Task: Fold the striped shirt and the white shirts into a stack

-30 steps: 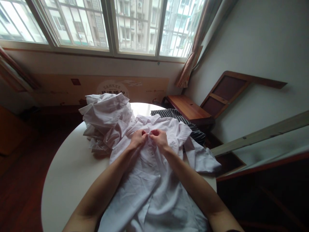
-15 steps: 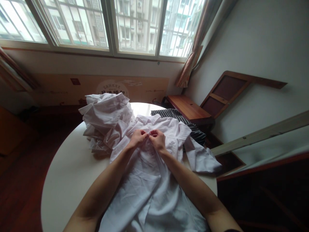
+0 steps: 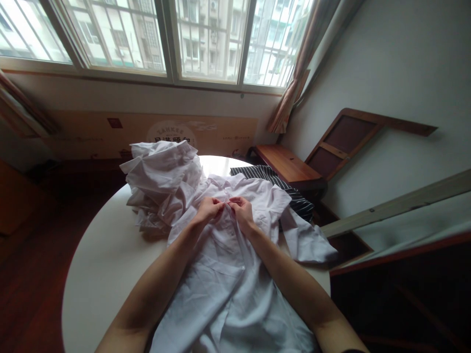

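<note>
Pinched shut, left hand [image 3: 208,210] and right hand [image 3: 241,210] grip the white shirt [image 3: 228,289] at its placket, knuckles almost touching, forearms converging.

Round white table [image 3: 99,264], glossy, catching window glare at the far edge. Spread across the middle and near side: a white shirt [image 3: 235,294], flat-ish and wrinkled, one sleeve trailing off to the right rim. Far left of that, a crumpled heap of white garments [image 3: 162,176], touching the shirt. Far right, a dark striped cloth [image 3: 272,179] tucked partly under the shirt. Bare tabletop on the left.
</note>
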{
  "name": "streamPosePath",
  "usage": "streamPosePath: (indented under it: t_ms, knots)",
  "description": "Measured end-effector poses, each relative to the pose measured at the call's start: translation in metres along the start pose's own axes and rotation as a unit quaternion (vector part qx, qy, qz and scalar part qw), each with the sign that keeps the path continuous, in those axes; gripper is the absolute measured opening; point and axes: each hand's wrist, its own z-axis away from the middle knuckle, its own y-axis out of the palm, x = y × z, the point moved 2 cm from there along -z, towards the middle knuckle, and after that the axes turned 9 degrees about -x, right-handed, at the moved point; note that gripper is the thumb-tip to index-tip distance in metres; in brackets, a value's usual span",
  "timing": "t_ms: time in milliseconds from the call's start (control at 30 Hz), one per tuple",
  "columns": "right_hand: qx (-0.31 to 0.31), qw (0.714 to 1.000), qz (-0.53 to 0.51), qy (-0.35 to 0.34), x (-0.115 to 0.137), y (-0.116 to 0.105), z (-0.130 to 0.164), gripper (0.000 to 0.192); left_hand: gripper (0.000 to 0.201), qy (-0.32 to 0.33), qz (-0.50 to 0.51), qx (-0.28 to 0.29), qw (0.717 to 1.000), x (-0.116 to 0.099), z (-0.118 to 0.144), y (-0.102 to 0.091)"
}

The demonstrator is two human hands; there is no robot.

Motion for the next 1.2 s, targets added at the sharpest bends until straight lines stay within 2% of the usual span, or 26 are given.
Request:
streamPosePath:
  t_ms: [133,300,467,533,600,667,733,800,900,1000,1067,1133,1200]
  knots:
    - [0.004,1.000,0.014,-0.018,-0.004,0.000,-0.005,0.025,0.023,-0.050,0.057,0.024,0.997,0.002,0.001,0.005]
    - [-0.025,0.981,0.148,-0.126,-0.002,0.000,0.000,0.018,0.018,-0.104,0.119,0.031,0.987,0.010,-0.002,0.009]
    - [-0.048,0.935,0.267,-0.229,0.007,0.002,0.012,0.014,0.023,-0.050,0.114,0.022,0.992,0.016,-0.006,0.013]
    - [-0.050,0.917,0.304,-0.255,0.009,0.003,0.016,0.013,0.022,-0.049,0.125,0.013,0.991,0.018,-0.006,0.015]
    - [-0.046,0.908,0.321,-0.265,0.009,0.003,0.017,0.013,0.020,-0.063,0.149,0.005,0.987,0.020,-0.006,0.016]
    - [-0.036,0.911,0.312,-0.266,0.009,0.003,0.018,0.013,0.018,-0.060,0.153,-0.004,0.986,0.020,-0.005,0.017]
    - [-0.033,0.925,0.281,-0.255,0.010,0.002,0.015,0.011,0.017,-0.033,0.121,-0.021,0.992,0.019,-0.005,0.016]
    - [-0.036,0.950,0.222,-0.217,0.009,0.001,0.010,0.010,0.014,0.009,0.072,-0.040,0.997,0.017,-0.006,0.014]
    - [-0.020,0.993,0.071,-0.091,0.005,-0.001,-0.001,0.019,0.013,0.067,0.021,-0.045,0.997,0.013,-0.008,0.013]
    - [0.022,0.996,-0.068,0.047,-0.004,-0.001,-0.007,0.027,0.012,0.110,-0.004,-0.027,0.994,0.012,-0.009,0.011]
    - [0.056,0.988,-0.104,0.101,-0.008,-0.001,-0.007,0.030,0.010,0.143,-0.046,-0.013,0.989,0.012,-0.008,0.010]
    - [0.078,0.987,-0.089,0.112,-0.005,-0.005,-0.008,0.031,0.010,0.176,-0.128,-0.015,0.976,0.011,-0.006,0.006]
    - [0.066,0.995,-0.033,0.063,0.008,-0.015,-0.018,0.029,0.014,0.209,-0.225,-0.050,0.950,0.005,-0.002,0.000]
